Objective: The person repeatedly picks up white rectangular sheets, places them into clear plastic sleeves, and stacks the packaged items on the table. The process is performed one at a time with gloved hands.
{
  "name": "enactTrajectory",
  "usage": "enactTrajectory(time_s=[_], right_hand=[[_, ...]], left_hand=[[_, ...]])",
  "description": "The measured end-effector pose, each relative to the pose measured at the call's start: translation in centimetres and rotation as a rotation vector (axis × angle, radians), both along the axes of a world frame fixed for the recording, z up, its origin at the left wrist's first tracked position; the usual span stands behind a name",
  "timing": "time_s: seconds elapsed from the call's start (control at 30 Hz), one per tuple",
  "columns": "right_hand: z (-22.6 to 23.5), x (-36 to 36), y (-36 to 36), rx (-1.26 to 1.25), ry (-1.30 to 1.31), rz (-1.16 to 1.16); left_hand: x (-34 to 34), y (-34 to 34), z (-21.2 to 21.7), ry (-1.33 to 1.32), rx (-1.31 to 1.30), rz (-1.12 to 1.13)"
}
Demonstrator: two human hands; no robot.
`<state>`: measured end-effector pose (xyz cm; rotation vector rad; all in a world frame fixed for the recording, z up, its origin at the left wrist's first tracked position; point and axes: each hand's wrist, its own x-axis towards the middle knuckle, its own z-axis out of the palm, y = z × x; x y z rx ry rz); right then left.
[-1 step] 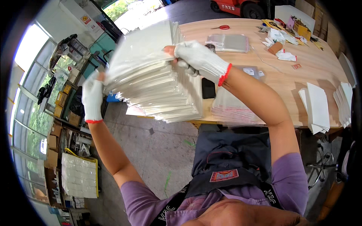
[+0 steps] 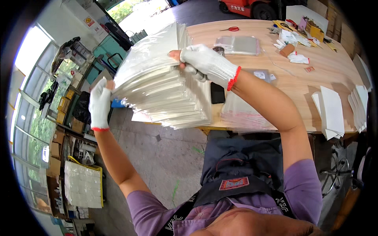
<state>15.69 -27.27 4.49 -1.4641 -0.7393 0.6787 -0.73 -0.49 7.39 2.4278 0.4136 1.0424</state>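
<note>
A tall stack of flat white packs in clear plastic (image 2: pixel 169 100) rises at the table's left edge, its layers slightly uneven. My left hand (image 2: pixel 100 103), in a white fingerless-tipped glove with a red cuff, is closed at the left corner of the uppermost pack (image 2: pixel 151 47). Gloved the same way, my right hand (image 2: pixel 206 65) pinches that pack's near right edge between thumb and fingers. The pack lies tilted over the stack, and its glossy film catches the light. Just right of the stack, a black phone (image 2: pixel 217 93) lies partly hidden under my right wrist.
Clear plastic bags (image 2: pixel 246 112) lie near the front edge; another bag pile (image 2: pixel 238 45) sits farther back, beside a tape roll (image 2: pixel 219 50). Red scissors (image 2: pixel 233 28) are at the far side. Folded white boards (image 2: pixel 330 112) stand at right. A loaded cart (image 2: pixel 83 183) is lower left.
My left hand has shifted slightly to the right and down with the pack's corner. My right hand has moved a little to the left.
</note>
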Motion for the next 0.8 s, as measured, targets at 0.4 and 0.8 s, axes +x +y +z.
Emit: enactTrajectory(time_s=[0.4,0.8], right_hand=[[-20.4,2.1,-20.1,-0.010,0.243,-0.500],[-30.0,-0.8,-50.3,0.187,0.779,-1.460]], left_hand=[[-2.6,0.1,-28.1,-0.429,-0.813,0.055],[2.2,-21.4,-39.5,0.192,-0.073,-0.811]])
